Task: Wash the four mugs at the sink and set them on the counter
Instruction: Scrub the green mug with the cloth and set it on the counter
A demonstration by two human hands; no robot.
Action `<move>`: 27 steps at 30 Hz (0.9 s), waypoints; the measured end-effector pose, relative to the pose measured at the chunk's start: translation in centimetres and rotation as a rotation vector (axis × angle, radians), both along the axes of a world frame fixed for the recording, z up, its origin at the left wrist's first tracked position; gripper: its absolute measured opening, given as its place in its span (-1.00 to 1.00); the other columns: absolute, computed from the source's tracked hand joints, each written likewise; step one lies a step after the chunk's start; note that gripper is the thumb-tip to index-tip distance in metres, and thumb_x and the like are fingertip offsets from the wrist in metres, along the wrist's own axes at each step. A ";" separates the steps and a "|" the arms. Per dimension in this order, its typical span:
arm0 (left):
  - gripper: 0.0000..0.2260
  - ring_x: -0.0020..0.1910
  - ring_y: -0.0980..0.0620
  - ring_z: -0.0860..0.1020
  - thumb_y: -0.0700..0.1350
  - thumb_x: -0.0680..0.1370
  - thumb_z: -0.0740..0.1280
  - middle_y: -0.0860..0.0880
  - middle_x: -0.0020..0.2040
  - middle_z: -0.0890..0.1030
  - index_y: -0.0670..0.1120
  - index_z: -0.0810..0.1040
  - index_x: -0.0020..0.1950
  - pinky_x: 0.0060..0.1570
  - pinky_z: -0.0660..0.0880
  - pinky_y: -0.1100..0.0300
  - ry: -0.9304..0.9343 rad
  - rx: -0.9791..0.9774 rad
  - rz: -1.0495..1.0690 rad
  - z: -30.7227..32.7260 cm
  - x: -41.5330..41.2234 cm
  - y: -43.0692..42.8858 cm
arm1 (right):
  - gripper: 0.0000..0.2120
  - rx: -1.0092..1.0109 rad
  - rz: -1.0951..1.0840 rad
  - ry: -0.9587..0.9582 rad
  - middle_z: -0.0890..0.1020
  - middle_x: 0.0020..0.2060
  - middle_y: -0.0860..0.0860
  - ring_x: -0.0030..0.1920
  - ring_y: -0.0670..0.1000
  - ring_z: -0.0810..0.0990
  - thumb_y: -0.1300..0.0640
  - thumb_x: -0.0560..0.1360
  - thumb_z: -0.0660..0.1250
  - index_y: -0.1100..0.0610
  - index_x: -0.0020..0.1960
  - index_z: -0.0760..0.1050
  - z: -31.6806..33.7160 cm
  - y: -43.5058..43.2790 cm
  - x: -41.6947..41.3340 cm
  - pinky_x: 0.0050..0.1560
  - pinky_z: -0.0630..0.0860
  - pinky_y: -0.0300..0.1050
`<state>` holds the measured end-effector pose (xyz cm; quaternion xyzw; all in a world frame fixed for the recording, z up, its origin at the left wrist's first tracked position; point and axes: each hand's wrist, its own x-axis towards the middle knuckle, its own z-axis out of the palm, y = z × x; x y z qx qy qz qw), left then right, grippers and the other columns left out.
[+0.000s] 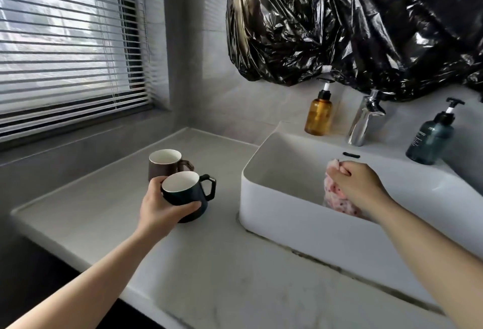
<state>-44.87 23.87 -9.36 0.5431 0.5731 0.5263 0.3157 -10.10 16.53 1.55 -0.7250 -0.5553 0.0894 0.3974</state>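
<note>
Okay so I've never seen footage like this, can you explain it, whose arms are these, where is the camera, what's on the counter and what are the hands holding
There is no machine here: these are a person's two bare arms, filmed by one wide camera worn on the head, looking forward and down. The left hand grips a dark mug at the counter, beside a brown mug standing upright. The right hand holds a pink speckled sponge in the white sink. On the sink's back ledge stand an amber pump bottle, a tap and a dark green pump bottle. Only two mugs show.
</note>
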 end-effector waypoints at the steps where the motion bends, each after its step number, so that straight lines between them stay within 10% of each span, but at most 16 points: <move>1: -0.34 0.09 0.00 0.51 -0.16 0.23 0.67 0.20 0.00 0.50 0.05 0.40 0.20 -0.15 0.43 0.23 0.001 0.004 0.001 -0.1 0.1 0.5 | -0.48 -0.006 0.004 0.007 0.42 -0.65 -0.17 -0.40 0.04 0.39 0.11 0.58 0.21 -0.04 -0.57 0.42 -0.1 0.3 0.0 -0.26 0.33 -0.09; 15: -0.17 0.32 -0.09 0.40 -0.09 0.31 0.63 -0.07 0.41 0.37 -0.04 0.30 0.49 0.22 0.39 0.06 0.357 0.062 0.026 1.7 1.6 1.4 | -0.54 0.066 -0.040 -0.083 0.29 -0.49 0.02 -0.40 0.07 0.28 0.06 0.59 0.25 0.11 -0.41 0.17 0.4 1.9 1.3 -0.34 0.22 -0.07; 27: -0.71 -0.03 0.22 0.57 -0.06 0.44 0.53 0.13 0.01 0.59 0.04 0.58 0.12 -0.03 0.45 0.46 0.476 0.401 -0.346 10.2 8.1 -6.8 | -0.56 0.488 -0.109 -0.056 0.28 -0.50 -0.06 -0.44 -0.07 0.25 0.10 0.58 0.30 0.06 -0.40 0.19 7.4 -4.9 0.9 -0.45 0.16 -0.22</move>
